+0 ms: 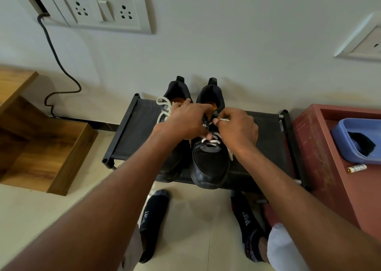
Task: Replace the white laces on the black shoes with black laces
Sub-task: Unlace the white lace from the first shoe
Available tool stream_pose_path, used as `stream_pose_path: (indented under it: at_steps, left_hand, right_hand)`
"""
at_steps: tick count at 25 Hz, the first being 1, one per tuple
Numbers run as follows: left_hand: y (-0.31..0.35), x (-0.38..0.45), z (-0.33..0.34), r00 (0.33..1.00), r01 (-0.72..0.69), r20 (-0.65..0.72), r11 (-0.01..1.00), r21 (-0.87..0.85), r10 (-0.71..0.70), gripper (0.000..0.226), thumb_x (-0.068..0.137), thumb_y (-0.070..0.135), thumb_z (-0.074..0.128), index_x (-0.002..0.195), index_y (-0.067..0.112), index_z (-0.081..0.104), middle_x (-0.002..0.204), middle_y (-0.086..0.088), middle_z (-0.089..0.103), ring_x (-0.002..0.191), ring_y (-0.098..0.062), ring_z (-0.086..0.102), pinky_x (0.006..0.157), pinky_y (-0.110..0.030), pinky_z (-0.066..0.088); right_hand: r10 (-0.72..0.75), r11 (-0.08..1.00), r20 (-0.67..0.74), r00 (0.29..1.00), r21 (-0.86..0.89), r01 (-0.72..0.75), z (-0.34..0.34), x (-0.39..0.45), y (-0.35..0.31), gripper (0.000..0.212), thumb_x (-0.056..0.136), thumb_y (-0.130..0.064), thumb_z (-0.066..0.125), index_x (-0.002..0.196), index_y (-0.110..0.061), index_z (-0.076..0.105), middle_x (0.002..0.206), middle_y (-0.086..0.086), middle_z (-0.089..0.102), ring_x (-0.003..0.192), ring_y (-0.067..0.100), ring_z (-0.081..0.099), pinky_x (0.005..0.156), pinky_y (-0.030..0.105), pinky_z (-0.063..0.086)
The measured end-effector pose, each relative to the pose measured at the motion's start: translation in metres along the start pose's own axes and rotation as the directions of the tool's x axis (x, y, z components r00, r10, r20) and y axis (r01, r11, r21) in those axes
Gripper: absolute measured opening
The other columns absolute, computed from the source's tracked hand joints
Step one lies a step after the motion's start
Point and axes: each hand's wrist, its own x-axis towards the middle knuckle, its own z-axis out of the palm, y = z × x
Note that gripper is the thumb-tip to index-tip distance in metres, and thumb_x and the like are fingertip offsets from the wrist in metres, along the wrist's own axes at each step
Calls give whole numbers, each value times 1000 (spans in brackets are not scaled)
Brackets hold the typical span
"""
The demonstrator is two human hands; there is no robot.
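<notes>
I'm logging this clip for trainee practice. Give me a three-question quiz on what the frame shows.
1. True or false: the right shoe has no white lace left in it.
2. Which hand pinches the white lace? A) left hand B) right hand
3. What do the shoes stand on?

Key:
1. False: white lace still crosses its lower eyelets.
2. B.
3. A black rack against the wall.

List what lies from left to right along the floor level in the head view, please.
wooden step unit → black shoe rack → left shoe → right shoe → red cabinet → blue tray
</notes>
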Motion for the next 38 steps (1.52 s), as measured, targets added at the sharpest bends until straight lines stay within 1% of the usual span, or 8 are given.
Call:
stream_pose_path:
  at_steps: [3,7,12,17,20,24,27,38]
  left_hand:
    - [-8,1,-4,1000,6,-17,995,-98,-8,16,100,27,65,115,30,68,111,3,67,142,-28,40,113,-46,26]
    - [-7,-1,-7,1000,-21,-5,994,-104,20,14,99,19,64,111,26,69,104,2,63,131,-27,46,98,-42,33]
    - [-11,-2,-7,998,-62,-32,988,-143,58,19,91,16,74,108,24,68,86,13,47,100,-20,46,84,-34,30]
    - [-13,2,-2,997,-39,-75,989,-144,28,23,90,19,78,110,26,71,100,3,58,100,-21,51,83,-34,35]
    - [-16,3,-3,996,-47,-83,986,-160,33,24,91,19,77,113,28,74,99,7,62,101,-20,60,78,-32,38]
    - [-18,3,-5,997,-63,-52,987,-151,56,29,86,19,82,112,31,76,103,7,68,103,-19,62,87,-37,50]
    - [-16,2,-6,998,-55,-51,988,-146,48,25,82,18,84,103,28,76,95,9,67,99,-20,64,85,-38,52]
    - [-11,2,-2,995,-68,-87,973,-219,50,21,76,16,89,81,24,70,71,14,59,73,-7,56,65,-29,38]
  right_hand:
    - [-54,998,-4,999,-24,54,-4,3,1,9,98,-31,71,102,-28,78,86,-9,66,72,10,53,58,23,35]
    - [39,999,-19,999,31,-39,0,1,1,9,96,-27,74,98,-25,82,74,-12,59,60,-2,47,51,17,32]
    - [172,968,59,983,173,-180,-5,6,1,7,91,-29,79,88,-24,82,70,-11,65,66,5,60,53,20,41]
    - [287,918,256,923,200,-341,-12,16,-8,17,73,-17,71,84,-6,77,84,10,78,78,29,72,76,45,60]
    - [192,957,403,895,124,-261,-19,20,-8,27,70,-21,68,92,-6,75,89,10,75,86,31,71,86,53,59]
    - [-89,987,314,945,-100,126,-23,9,-7,21,93,-44,75,91,-24,68,87,-7,67,75,9,59,60,25,41]
    - [-191,965,254,948,-126,228,-15,6,-5,14,93,-39,77,93,-26,73,94,-4,71,86,19,67,70,28,45]
    - [78,989,77,994,-129,-68,3,-4,-9,17,102,-33,64,87,-25,60,90,-3,64,82,23,61,68,33,42]
